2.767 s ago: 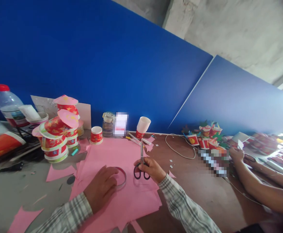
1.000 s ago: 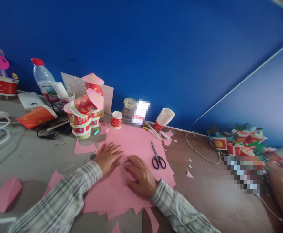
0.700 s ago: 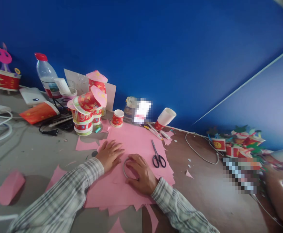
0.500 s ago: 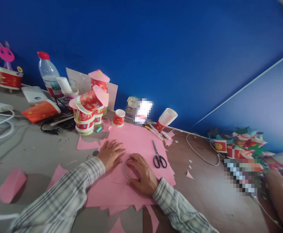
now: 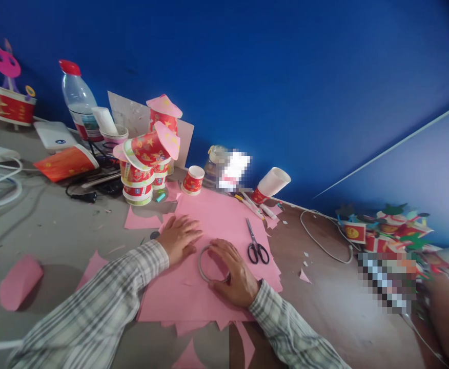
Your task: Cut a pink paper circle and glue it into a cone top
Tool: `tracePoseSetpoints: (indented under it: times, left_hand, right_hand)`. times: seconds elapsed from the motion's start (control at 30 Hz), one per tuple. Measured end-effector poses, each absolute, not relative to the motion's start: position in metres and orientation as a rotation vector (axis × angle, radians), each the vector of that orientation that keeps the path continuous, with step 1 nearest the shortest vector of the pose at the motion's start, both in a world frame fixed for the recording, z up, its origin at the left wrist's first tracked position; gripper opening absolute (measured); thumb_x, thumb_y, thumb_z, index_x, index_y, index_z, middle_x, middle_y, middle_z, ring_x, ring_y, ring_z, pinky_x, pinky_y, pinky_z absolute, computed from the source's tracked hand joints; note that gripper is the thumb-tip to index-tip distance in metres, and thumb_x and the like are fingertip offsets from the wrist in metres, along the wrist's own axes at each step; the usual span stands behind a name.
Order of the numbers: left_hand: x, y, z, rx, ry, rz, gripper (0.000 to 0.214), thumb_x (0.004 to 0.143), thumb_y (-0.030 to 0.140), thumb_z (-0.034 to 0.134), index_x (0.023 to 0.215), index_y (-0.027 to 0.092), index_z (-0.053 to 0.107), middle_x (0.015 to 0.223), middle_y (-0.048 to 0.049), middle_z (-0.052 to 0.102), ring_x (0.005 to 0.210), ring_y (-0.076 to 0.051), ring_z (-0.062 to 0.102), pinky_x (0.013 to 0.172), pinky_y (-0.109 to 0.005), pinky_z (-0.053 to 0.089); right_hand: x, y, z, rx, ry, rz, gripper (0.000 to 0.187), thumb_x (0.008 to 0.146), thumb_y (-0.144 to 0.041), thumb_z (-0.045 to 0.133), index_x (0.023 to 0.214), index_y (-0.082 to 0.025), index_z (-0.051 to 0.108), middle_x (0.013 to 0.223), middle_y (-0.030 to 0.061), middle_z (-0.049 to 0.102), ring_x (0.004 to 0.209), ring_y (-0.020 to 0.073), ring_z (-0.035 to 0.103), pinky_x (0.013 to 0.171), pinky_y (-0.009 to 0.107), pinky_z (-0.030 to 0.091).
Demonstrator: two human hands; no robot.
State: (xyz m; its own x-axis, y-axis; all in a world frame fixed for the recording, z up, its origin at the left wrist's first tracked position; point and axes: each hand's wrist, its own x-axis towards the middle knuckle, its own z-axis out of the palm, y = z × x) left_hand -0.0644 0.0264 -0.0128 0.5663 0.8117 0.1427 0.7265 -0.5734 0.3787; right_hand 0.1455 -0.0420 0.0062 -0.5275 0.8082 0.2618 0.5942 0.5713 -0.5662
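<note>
Left of centre, the left hand [image 5: 178, 240] lies open on flat pink paper [image 5: 194, 302]. At frame centre, a thin grey ring [image 5: 200, 265] sits under the curved right hand [image 5: 237, 274], grip unclear. Right of centre, black-handled metal scissors [image 5: 254, 243] now lie released, seemingly freeing that hand.

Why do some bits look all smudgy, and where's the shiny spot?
In the head view, the other person's arm at the right edge is blurry; in the head view, pale glare shines on the brown table; also in the head view, the left hand, right hand and scissors look clearer. I can't tell what caused the blur.
</note>
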Motion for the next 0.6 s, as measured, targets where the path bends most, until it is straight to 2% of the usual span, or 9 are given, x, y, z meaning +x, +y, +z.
tracePoseSetpoints:
  times: [0.37,0.6]
  left_hand:
    - [-0.0638,0.0268,-0.0113,2.524,1.296,0.391,0.048,0.063,0.039,0.056,0.109,0.035,0.042,0.126,-0.0006,0.041,0.116,-0.028,0.02,0.091,-0.057,0.014]
    - [-0.0632,0.0262,-0.0105,2.521,1.304,0.388,0.049,0.062,0.039,0.058,0.108,0.036,0.042,0.126,0.0007,0.04,0.116,-0.028,0.021,0.091,-0.057,0.014]
  right_hand:
    - [0.146,-0.0418,0.0081,-1.093,-2.311,0.573,0.054,0.068,-0.032,0.065,0.117,-0.021,0.047,0.126,0.0111,0.047,0.117,0.0302,0.042,0.101,0.046,0.033]
    - [0.1452,-0.0424,0.0091,-1.106,-2.322,0.597,0.052,0.067,-0.029,0.066,0.115,-0.02,0.049,0.125,0.0114,0.046,0.117,0.0295,0.042,0.101,0.043,0.034]
